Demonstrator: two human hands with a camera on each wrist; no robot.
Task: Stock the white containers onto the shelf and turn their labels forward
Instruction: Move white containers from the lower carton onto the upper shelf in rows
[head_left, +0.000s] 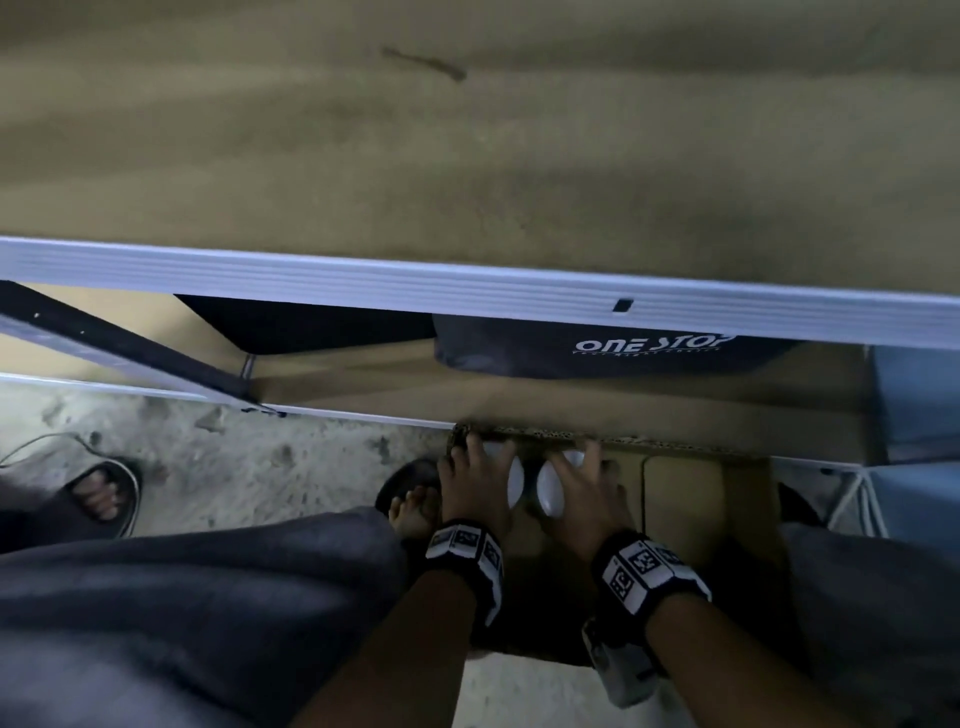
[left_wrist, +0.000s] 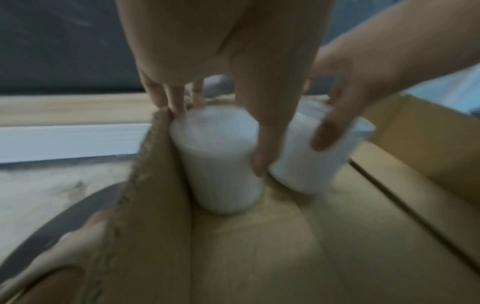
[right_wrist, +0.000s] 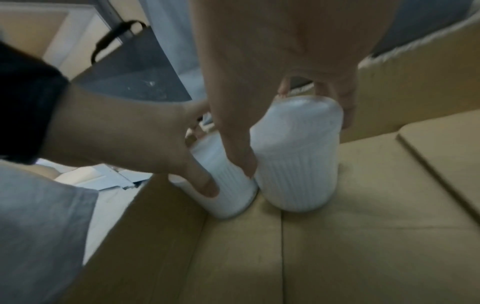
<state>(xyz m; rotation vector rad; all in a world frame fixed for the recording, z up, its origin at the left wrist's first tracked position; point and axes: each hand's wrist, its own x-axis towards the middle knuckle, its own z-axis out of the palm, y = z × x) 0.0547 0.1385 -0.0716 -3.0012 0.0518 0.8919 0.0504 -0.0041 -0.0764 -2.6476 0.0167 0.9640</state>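
Two white ribbed containers stand upright side by side in the far left corner of an open cardboard box (head_left: 685, 499) on the floor. My left hand (head_left: 475, 483) grips the left container (head_left: 515, 486) from above, thumb on its right side and fingers behind it by the box wall. My right hand (head_left: 582, 488) grips the right container (head_left: 550, 491) the same way. The left wrist view shows the left container (left_wrist: 221, 164) and the right one (left_wrist: 311, 160). The right wrist view shows the right container (right_wrist: 298, 164) and the left one (right_wrist: 228, 185). No label shows. The shelf's white front edge (head_left: 467, 291) runs above the box.
The brown shelf board (head_left: 467, 156) fills the top of the head view. On the lower shelf lies a black bag (head_left: 623, 348) printed ONE STOP. A blue object (head_left: 914, 400) stands at the right. My sandalled feet (head_left: 104, 493) (head_left: 410, 499) rest on the concrete floor.
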